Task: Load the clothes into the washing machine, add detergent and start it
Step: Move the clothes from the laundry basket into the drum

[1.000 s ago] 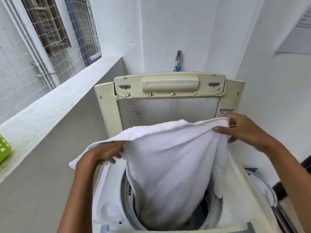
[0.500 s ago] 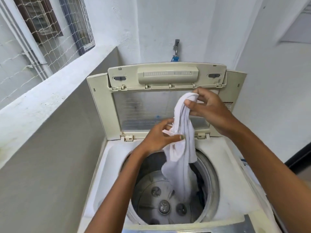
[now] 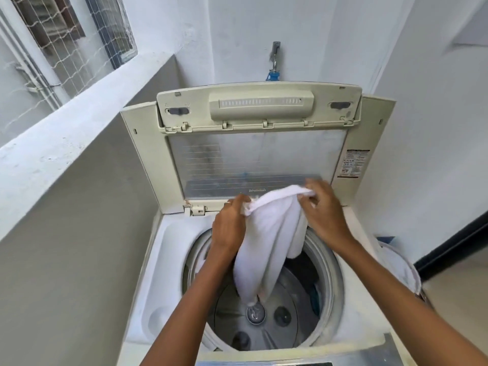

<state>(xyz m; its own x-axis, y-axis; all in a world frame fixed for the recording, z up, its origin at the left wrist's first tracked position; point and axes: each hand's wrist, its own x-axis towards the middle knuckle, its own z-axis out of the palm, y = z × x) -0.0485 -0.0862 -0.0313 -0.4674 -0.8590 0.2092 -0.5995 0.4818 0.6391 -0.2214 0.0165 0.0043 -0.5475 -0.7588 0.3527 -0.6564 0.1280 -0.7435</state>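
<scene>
Loading step here — left hand (image 3: 230,223) and right hand (image 3: 326,207) both pinching the white towel (image 3: 269,239) over the drum (image 3: 327,262) — next they'd just let go.

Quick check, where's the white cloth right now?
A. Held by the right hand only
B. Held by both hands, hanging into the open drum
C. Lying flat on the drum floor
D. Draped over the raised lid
B: the left hand and right hand both grip the white cloth at its top edge, and its lower end dangles inside the drum.
</scene>
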